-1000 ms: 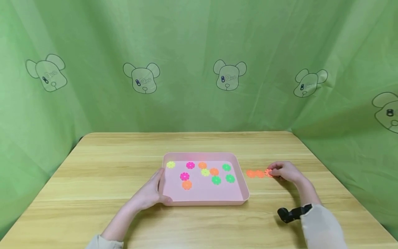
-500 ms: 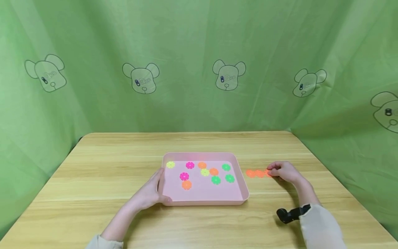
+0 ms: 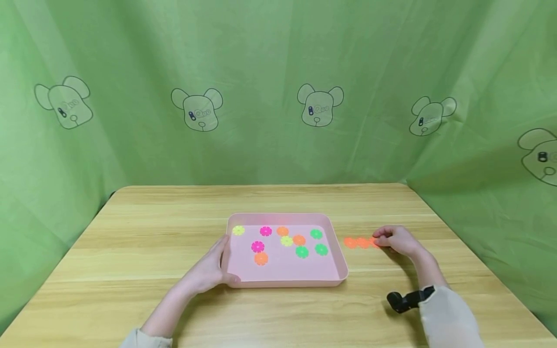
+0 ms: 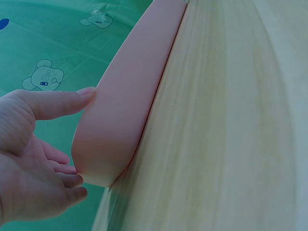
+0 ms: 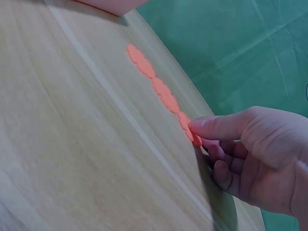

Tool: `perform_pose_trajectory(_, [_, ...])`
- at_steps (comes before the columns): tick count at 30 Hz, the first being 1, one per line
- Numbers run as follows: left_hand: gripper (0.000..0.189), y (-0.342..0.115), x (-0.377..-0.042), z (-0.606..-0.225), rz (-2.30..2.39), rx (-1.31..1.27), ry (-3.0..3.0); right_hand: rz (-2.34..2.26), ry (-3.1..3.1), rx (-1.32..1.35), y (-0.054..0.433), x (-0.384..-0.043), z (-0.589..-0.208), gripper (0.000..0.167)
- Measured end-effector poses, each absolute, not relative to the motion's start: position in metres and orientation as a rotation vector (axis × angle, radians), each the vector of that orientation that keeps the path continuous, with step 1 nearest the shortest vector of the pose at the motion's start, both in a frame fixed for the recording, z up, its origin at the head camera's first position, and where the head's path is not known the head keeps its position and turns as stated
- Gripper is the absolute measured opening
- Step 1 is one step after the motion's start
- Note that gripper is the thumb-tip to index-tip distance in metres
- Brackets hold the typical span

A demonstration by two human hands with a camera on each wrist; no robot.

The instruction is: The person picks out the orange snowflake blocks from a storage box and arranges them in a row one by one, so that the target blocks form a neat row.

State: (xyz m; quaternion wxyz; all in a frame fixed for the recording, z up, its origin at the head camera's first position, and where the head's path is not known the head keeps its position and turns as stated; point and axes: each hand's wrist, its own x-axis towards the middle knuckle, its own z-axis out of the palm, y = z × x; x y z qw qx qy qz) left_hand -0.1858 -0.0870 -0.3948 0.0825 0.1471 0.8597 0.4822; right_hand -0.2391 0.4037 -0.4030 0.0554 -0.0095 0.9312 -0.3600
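Observation:
In the head view my left hand (image 3: 209,268) rests on the near left corner of a pink tray (image 3: 296,284). Its thumb touches the front wall and its fingers lie along the left side. My right hand (image 3: 398,240), right of the tray, pinches the right-hand orange snowflake disc (image 5: 185,126) between thumb and fingers. That disc lines up with a middle orange disc (image 3: 363,243) and a left orange disc (image 3: 350,242) in a row on the table. The right wrist view shows their ends meeting; my thumb partly covers the pinched one.
Inside the tray lie several loose discs, among them a magenta disc (image 3: 258,247), a green disc (image 3: 302,252), a yellow disc (image 3: 238,230) and an orange disc (image 3: 261,258). A green curtain (image 3: 261,154) stands behind the wooden table (image 3: 174,208).
My right hand has shifted slightly left, bringing the pinched orange disc up against the middle one. My left hand and the tray have stayed in place.

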Motion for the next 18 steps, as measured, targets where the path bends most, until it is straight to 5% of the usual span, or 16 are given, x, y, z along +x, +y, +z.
perform_pose_trajectory(18, [0.107,-0.087,-0.185,-0.393,1.445,0.444,2.565,-1.217,2.741,-0.111,0.396,-0.24,-0.377,0.041])
